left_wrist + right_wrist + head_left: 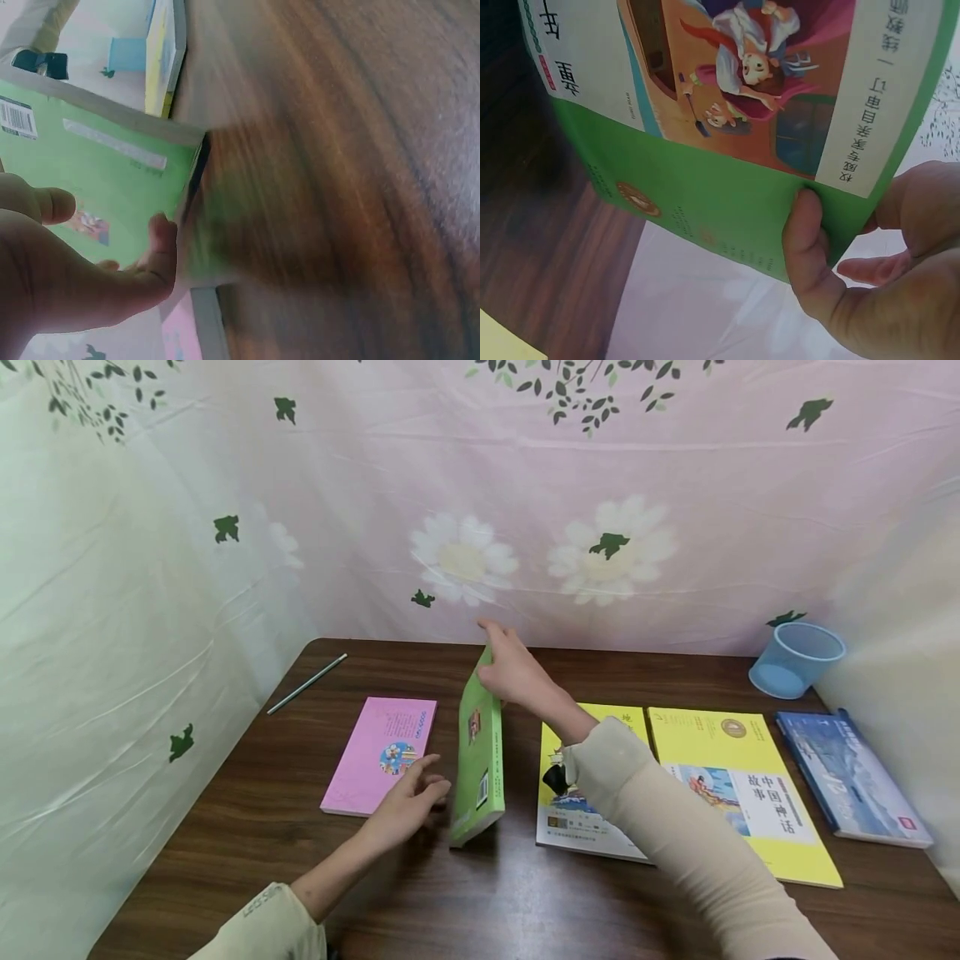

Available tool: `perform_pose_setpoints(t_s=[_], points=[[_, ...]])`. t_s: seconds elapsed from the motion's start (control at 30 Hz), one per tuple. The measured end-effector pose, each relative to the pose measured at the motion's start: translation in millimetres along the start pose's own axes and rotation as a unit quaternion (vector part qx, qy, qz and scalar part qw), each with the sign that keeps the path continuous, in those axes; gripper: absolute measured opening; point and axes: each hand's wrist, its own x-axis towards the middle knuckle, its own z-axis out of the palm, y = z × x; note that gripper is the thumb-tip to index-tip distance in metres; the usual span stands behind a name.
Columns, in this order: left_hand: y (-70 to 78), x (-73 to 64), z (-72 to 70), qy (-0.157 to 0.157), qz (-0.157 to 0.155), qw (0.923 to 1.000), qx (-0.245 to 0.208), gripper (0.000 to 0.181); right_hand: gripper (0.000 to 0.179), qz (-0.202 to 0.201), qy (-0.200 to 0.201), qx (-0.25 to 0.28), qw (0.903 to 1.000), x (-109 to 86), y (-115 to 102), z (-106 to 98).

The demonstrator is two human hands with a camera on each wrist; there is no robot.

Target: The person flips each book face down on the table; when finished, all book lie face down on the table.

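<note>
a green book stands tilted on the table, its long axis running away from the person, between both hands.
the right hand pinches its far upper corner; the left hand, fingers loosely spread, is just beside the near part of the back cover, touching or not i cannot tell. the cover looks smooth, flat and rectangular. a pink book lies to its left, a yellow book to its right, all over dark wood grain.

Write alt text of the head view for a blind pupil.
A right hand grips a steeply tilted green book, the left hand close beside it. A pink book lies left on a brown table; two yellow books and a blue book lie right.
</note>
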Motion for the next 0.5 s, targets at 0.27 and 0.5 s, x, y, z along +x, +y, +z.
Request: perform_pose_setpoints(t_s=[0.27, 0.5], points=[[-4.9, 3.4, 1.7, -0.024, -0.037, 0.9987, -0.026, 0.060, 0.078, -0.043, 0.041, 0.029, 0.9978, -1.9, 3.3, 1.5], [-5.5, 3.6, 1.1, -0.031, -0.054, 0.9978, -0.023, 0.060, 0.082, -0.068, 0.060, 0.068, 0.9935, -4.3, 1.5, -0.6]])
